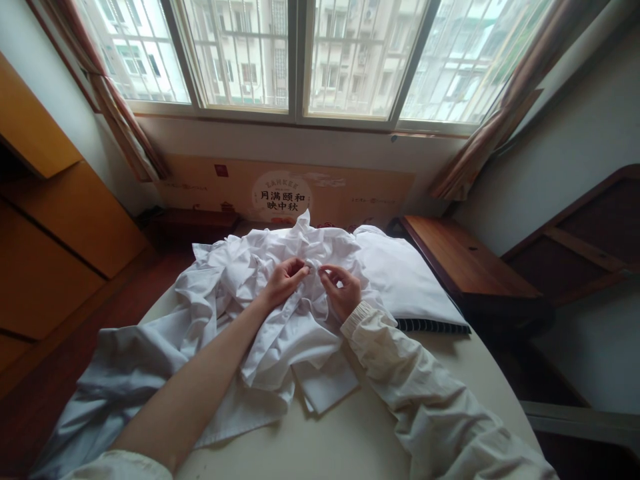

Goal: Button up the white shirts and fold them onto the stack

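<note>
A white button-up shirt (280,347) lies crumpled over the table, its sleeve and tails spread toward the left edge. Both hands meet at its middle. My left hand (286,279) pinches a fold of the fabric between thumb and fingers. Close beside it, my right hand (341,287) grips the same gathered bit with thumb and fingertips. Whether a button sits between the fingertips is too small to tell. To the right of the hands rests a flat folded stack of white cloth (400,273), with a dark striped piece (435,326) under its front edge.
The pale round-edged table (470,373) carries the cloth. A brown wooden desk (465,257) stands behind on the right, orange-brown cabinets (60,240) on the left. Beyond the table, a printed cardboard panel (200,180) leans under the barred window (240,53), with curtains (117,113) beside it.
</note>
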`<action>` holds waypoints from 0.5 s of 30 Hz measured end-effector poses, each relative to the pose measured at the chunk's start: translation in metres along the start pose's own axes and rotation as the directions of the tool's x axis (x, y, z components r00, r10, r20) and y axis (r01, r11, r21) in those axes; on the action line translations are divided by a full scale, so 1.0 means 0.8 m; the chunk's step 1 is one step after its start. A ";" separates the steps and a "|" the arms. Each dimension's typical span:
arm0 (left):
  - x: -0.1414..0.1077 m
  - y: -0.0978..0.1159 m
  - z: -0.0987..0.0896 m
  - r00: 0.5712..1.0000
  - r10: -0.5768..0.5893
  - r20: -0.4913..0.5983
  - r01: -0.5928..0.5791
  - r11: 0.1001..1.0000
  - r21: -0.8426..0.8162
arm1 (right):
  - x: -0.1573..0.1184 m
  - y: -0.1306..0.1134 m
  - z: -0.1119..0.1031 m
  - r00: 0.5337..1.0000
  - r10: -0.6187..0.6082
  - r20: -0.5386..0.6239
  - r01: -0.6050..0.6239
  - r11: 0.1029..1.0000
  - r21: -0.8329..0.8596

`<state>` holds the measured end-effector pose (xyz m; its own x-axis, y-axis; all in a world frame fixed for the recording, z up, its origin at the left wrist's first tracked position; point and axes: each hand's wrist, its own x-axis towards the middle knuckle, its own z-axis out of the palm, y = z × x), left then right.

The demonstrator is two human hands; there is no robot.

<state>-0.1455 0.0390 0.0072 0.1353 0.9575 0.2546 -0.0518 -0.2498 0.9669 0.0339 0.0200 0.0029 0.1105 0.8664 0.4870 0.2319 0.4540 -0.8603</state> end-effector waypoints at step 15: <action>-0.005 0.002 -0.001 0.996 0.040 0.078 -0.049 0.992 0.118 | -0.006 -0.004 -0.002 0.982 -0.149 0.120 0.168 0.971 -0.170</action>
<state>-0.1471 0.0350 0.0078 0.2097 0.9325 0.2940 0.0584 -0.3120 0.9483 0.0339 0.0142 0.0032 -0.0417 0.8078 0.5880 0.4081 0.5510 -0.7279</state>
